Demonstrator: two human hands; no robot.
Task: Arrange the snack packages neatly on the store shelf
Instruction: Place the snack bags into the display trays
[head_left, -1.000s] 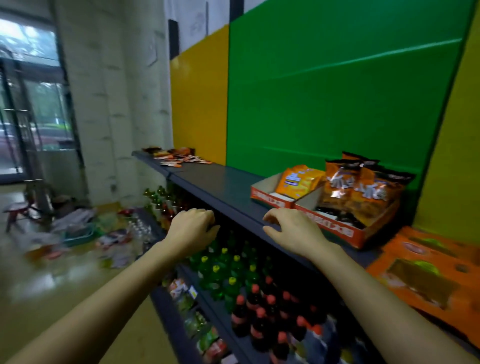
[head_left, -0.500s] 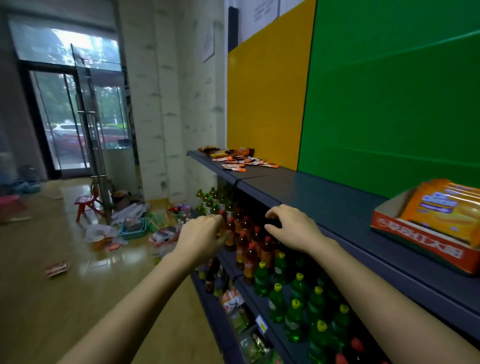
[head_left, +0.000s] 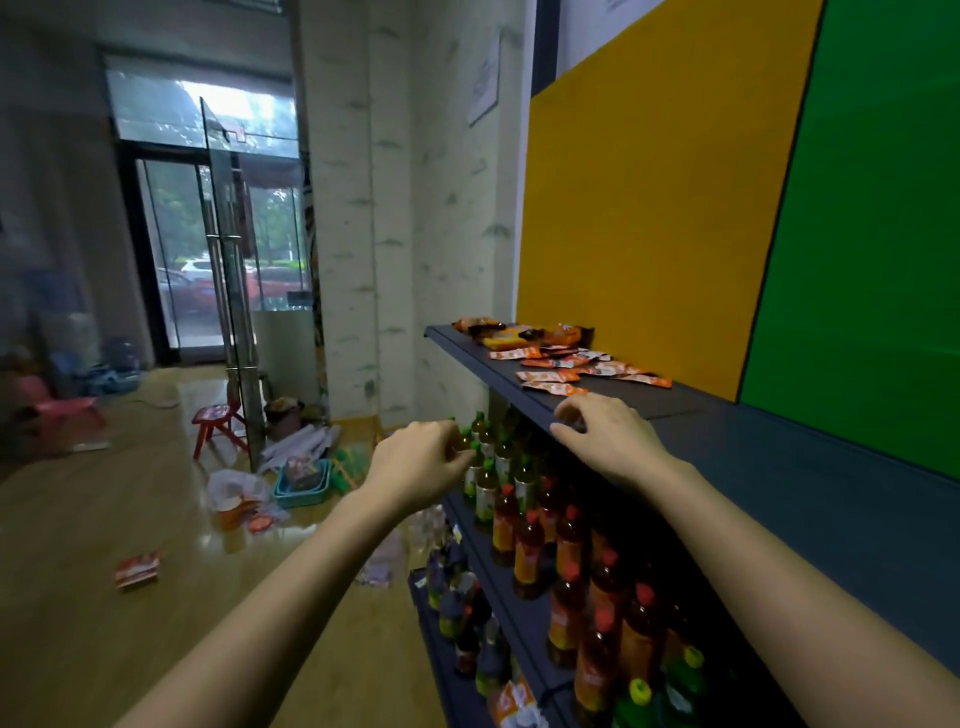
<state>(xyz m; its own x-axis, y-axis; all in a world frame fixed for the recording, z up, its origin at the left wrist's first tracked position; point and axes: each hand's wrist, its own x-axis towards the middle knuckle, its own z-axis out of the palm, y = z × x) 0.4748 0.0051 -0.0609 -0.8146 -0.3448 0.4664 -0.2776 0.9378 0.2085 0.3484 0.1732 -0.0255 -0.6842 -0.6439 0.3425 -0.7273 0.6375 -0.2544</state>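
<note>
Right hand: bare right hand (head_left: 605, 441) is out over the front lip of the dark grey metal top shelf (head_left: 779, 467), fingers curled loosely, nothing between them, just short of the nearest packet.
Left hand: bare left hand (head_left: 418, 465) hangs off the shelf edge in front of the bottles, fingers bunched inward; I can't tell whether it pinches anything, though nothing shows in it.
Snack packages: thin orange-and-white sachets (head_left: 571, 366) lie scattered and crooked at the far end of the top shelf, with a heap of bigger orange and brown snack bags (head_left: 519, 332) behind them, by the yellow wall panel (head_left: 649, 208).
Step in hand: looks like the reach-in to gather the loose sachets, and nothing is squared up yet.
Below: rows of capped drink bottles (head_left: 524, 519) stand packed on the lower shelves, right under both wrists.
Risk one: the sachets sit near the front edge, so a sweeping grab could flick one off onto the wooden floor (head_left: 156, 597).
Risk two: a dropped left wrist could knock the front bottles over.
Risk three: slick flat packets may slide rather than stack.
</note>
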